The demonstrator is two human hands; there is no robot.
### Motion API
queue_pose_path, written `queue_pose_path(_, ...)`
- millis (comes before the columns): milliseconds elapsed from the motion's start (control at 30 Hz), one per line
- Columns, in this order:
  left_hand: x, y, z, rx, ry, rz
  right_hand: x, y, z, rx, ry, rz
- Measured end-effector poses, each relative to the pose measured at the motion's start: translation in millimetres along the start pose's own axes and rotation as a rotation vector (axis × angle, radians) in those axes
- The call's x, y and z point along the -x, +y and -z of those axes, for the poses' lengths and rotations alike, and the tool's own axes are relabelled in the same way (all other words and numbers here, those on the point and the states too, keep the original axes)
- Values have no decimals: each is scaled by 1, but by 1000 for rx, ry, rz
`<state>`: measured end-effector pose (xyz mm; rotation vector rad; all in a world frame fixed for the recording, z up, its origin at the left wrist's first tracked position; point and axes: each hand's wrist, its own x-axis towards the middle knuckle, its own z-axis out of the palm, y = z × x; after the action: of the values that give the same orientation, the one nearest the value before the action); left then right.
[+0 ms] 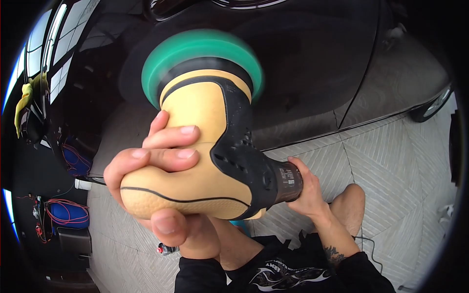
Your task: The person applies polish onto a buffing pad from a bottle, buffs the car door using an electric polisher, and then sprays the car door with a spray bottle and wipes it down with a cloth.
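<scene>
- Biggest first: dark, glossy car (312, 63) fills the top of the view. The person is down low on the patterned floor (312, 141), knees bent, which probably keeps the side panels at a comfy working height.
- Next, a blue container (68, 215) with red hose (80, 204) looped over it, off at the left side. Looks parked out of the way, imo.
- The tan-and-black polisher (195, 105) is center frame, up at the car's side, held in both hands. Head points at the bodywork and the body runs back toward the person, so I'd guess that's for steering the face flat-ish.
- Left hand (168, 158) is wrapped firmly round the tan housing, fingers over one side and thumb on the other. Makes sense for guiding and controlling pressure.
- Right hand (310, 193) is closed round the dark rear section, likely to stop the tail twisting.
- Green pad (195, 44) faces the paint, edges smeared like it's spinning. Can't see the contact face, so no clue how hard it's pressing.
- Yellow cloth (23, 105) hangs at far left, maybe draped there to be easy to grab. Can't make out exactly what it's on.
- Now the writing: black shirt (288, 273) has pale flame-style graphics and what reads like "ARMY". The smaller lettering beats me.
- Smallest is the white-printed label (289, 179) on the rear section, with a little square code. Too tiny to read, and I can't spot a legible brand on the tool either.
</scene>
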<state>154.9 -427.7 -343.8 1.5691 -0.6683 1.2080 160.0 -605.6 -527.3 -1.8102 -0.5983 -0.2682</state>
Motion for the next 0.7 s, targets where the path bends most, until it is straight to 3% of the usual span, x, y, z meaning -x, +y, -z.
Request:
queue_pose_path(267, 36, -16, 34, -29, -46, -2, 14, 26, -32, -7, -5, -13)
queue_pose_path(400, 58, -20, 27, -86, 64, 99, 24, 45, -34, 12, -12, -27)
queue_pose_path(533, 73, -26, 23, -82, -93, 88, 29, 62, -16, 85, -10, -44)
queue_pose_path(700, 84, -26, -7, -80, -111, 104, 31, 77, 13, 71, 9, -47)
